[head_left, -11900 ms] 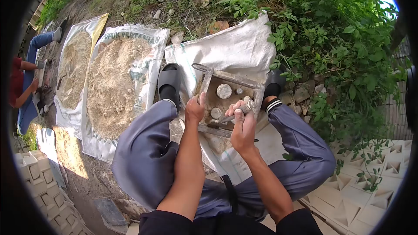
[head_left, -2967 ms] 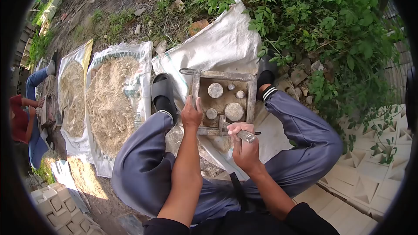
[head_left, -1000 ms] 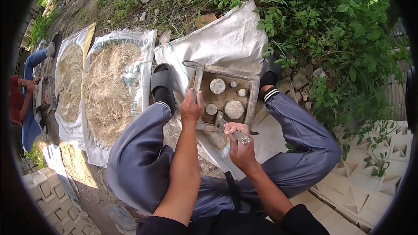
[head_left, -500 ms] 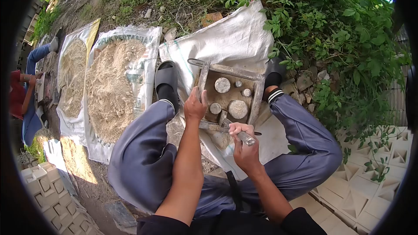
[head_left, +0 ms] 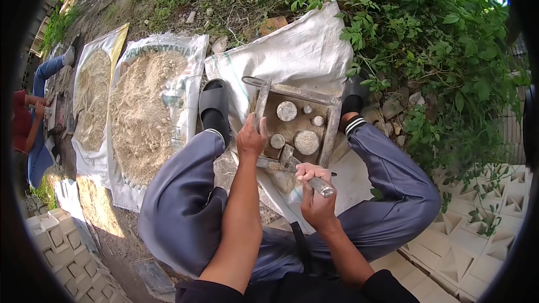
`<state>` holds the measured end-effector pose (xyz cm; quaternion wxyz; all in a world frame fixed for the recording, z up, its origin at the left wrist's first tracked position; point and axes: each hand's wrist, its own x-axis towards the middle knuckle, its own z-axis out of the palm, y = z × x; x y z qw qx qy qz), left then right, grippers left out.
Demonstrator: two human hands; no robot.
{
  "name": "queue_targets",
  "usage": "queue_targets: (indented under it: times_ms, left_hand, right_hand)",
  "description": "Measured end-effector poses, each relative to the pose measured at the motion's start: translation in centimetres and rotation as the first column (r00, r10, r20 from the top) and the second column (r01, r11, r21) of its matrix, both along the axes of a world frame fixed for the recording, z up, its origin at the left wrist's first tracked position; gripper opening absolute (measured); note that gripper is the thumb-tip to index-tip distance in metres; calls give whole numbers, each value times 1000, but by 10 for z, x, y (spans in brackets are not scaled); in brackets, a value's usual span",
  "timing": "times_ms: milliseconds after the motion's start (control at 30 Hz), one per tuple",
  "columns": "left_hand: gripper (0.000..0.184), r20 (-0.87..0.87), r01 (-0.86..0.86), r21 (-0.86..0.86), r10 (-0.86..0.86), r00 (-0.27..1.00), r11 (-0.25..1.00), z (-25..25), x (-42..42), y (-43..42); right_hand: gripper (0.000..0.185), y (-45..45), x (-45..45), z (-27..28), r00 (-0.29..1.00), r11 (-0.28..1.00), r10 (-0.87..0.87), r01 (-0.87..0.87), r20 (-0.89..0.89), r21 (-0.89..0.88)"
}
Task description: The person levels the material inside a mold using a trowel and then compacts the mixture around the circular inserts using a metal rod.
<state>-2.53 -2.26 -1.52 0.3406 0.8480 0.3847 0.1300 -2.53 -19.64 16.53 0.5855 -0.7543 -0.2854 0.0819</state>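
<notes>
A square frame (head_left: 331, 129) rests on a white sack (head_left: 303, 50) between my feet. Inside it several round pegs of different sizes, such as a large one (head_left: 306, 142) and another (head_left: 287, 111), stand out of a sandy fill. My left hand (head_left: 251, 137) grips the frame's left bar, thumb up and fingers around the outer side. My right hand (head_left: 317, 188) is closed around the handle of a metal tool (head_left: 288, 156), whose flat end lies at the frame's near edge, beside the small lower-left peg (head_left: 277, 141) and the large one.
Two sacks with piles of pale powder (head_left: 143, 115) lie on the left. Beyond them sits another person (head_left: 25, 118). Leafy plants (head_left: 432, 39) grow at the right, above stacked patterned blocks (head_left: 466, 235). More blocks (head_left: 67, 252) stand at the lower left.
Earlier my right hand held the tool over the frame's interior. It has since drawn back to the near edge, and lately slightly further down. My left hand has stayed on the left bar.
</notes>
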Motion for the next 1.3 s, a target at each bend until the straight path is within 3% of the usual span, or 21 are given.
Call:
queue_targets:
  times_ms: [67, 200, 267, 333, 467, 533, 600, 633, 767, 867, 900, 1067, 1133, 1300]
  left_hand:
    - [41, -45, 7, -32, -8, 999, 999, 5, 4, -2]
    - [41, 29, -15, 48, 14, 999, 999, -8, 3, -3]
    - [41, 1, -6, 35, 6, 1000, 999, -8, -1, -1]
    - [42, 4, 24, 23, -24, 1000, 999, 1, 4, -4]
    - [40, 69, -9, 71, 5, 998, 997, -5, 5, -1]
    - [39, 27, 17, 29, -18, 999, 999, 2, 2, -2]
    - [38, 62, 3, 58, -6, 998, 998, 0, 1, -4]
    - [38, 100, -24, 87, 15, 995, 996, -1, 4, -5]
    - [39, 114, -18, 96, 7, 993, 995, -3, 2, -2]
    - [41, 13, 26, 19, -27, 1000, 999, -1, 2, -4]
    - [41, 24, 14, 30, -15, 1000, 999, -1, 4, -4]
    - [42, 21, -5, 42, 4, 1000, 999, -4, -2, -4]
    - [42, 35, -5, 59, 3, 999, 998, -5, 2, -4]
    - [41, 47, -4, 37, 2, 999, 999, -3, 7, -2]
  right_hand:
    - [21, -3, 6, -13, 995, 989, 84, -90, -55, -114]
    - [23, 3, 3, 17, 998, 999, -20, 18, -63, -29]
    - [22, 0, 1, 7, 1000, 1000, 17, -17, 20, -3]
    - [19, 3, 10, -5, 997, 990, 73, -73, -3, -123]
    - [21, 2, 5, 10, 996, 998, -53, 52, -74, -17]
    - [21, 0, 4, 4, 999, 999, -34, 33, -39, -33]
    - [21, 1, 13, -5, 996, 989, 94, -94, -8, -117]
    - [22, 3, 13, -2, 993, 995, 68, -74, -99, -65]
    - [24, -3, 3, 6, 997, 999, -3, 6, -74, 51]
    - [23, -6, 11, -11, 998, 994, 65, -66, -16, -85]
    - [23, -4, 14, -6, 995, 997, 49, -54, -92, -49]
    - [24, -3, 5, 2, 998, 999, 29, -27, -57, 36]
    - [23, 0, 12, -7, 994, 987, 99, -105, -56, -120]
    - [22, 4, 11, 7, 996, 1000, 5, -6, -92, -16]
